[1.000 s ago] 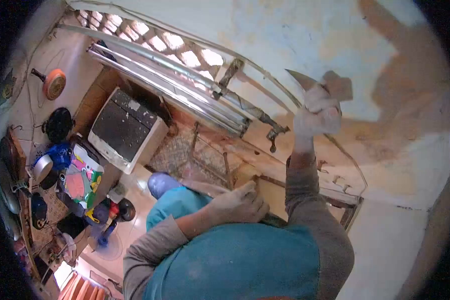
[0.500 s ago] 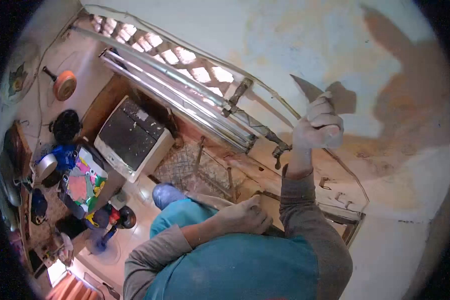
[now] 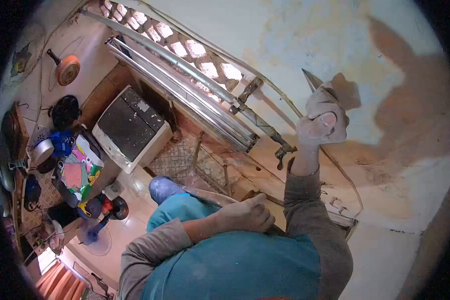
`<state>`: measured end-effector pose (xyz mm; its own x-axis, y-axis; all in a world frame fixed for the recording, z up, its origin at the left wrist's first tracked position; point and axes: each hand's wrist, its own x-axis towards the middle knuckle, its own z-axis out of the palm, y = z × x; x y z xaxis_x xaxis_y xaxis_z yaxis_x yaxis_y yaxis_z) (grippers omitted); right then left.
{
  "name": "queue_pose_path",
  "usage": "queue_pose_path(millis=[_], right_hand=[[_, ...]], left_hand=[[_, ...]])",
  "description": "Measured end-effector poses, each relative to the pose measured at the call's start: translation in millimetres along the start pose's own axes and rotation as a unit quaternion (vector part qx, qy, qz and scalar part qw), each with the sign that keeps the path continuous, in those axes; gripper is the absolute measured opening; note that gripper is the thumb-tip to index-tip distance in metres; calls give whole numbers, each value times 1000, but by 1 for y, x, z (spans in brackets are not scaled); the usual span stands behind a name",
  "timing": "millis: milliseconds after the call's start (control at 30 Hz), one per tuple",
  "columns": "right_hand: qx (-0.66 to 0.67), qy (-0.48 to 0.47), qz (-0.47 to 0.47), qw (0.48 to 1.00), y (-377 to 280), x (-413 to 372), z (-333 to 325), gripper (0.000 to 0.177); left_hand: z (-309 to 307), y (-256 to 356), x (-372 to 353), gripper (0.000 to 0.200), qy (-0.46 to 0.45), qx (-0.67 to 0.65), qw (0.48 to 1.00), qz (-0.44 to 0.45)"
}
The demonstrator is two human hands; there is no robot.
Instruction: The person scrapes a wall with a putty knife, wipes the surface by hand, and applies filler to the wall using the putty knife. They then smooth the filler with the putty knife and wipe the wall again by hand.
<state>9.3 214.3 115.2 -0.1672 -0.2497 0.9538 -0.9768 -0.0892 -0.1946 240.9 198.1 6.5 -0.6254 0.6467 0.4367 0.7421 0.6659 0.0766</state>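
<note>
My right hand (image 3: pixel 321 117), dusted pale, is raised at the wall and closed around a putty knife. The thin pointed-looking blade of the putty knife (image 3: pixel 311 80) sticks out beyond the fingers, close to the wall; its handle is hidden in my fist. Low in front of my belly, my left hand (image 3: pixel 247 215) is closed on a long flat piece (image 3: pixel 210 196), which runs out to the left over my leg. Its kind is not clear, and my hand covers much of it. White and yellowish patches mark the wall (image 3: pixel 305 35) by my right hand.
A pipe with a tap (image 3: pixel 281 156) runs along the wall, beneath a lattice opening (image 3: pixel 177 48). Below stands a dark-topped washing machine (image 3: pixel 130 127). At left are a hanging orange pan (image 3: pixel 67 70), a colourful bag (image 3: pixel 77 175) and a standing fan (image 3: pixel 96 235).
My right hand has moved slightly and turned, so the blade now shows as a narrower sliver. My left hand stays nearly in place. The whole view has shifted a little.
</note>
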Motion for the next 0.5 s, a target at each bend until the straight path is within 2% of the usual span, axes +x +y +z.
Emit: queue_pose_path(millis=[100, 233, 300, 333, 367, 433, 500], right_hand=[[-59, -28, -15, 998, -2, 1, 1, 58], [-56, -67, -23, 996, 0, 0, 4, 56], [-94, -8, 35, 995, -9, 2, 9, 54], [-125, 37, 4, 991, -7, 3, 9, 50], [-123, 34, 1, 992, -2, 2, 3, 50], [9, 66, 59, 996, 12, 3, -8, 46], [20, 74, 61, 995, 16, 8, -6, 46]], left_hand=[[-1, 0, 2, 14, 23, 1, 999, -22], [1, -1, 3, 13, 64, 21, 997, -23], [-2, -1, 3, 13, 59, 30, 998, -25], [-3, -1, 3, 13, 51, 47, 997, -27], [-3, 0, 3, 13, 54, 47, 997, -29], [-1, -1, 2, 13, 88, 30, 995, -40], [-1, -2, 2, 12, 95, 17, 994, -46]])
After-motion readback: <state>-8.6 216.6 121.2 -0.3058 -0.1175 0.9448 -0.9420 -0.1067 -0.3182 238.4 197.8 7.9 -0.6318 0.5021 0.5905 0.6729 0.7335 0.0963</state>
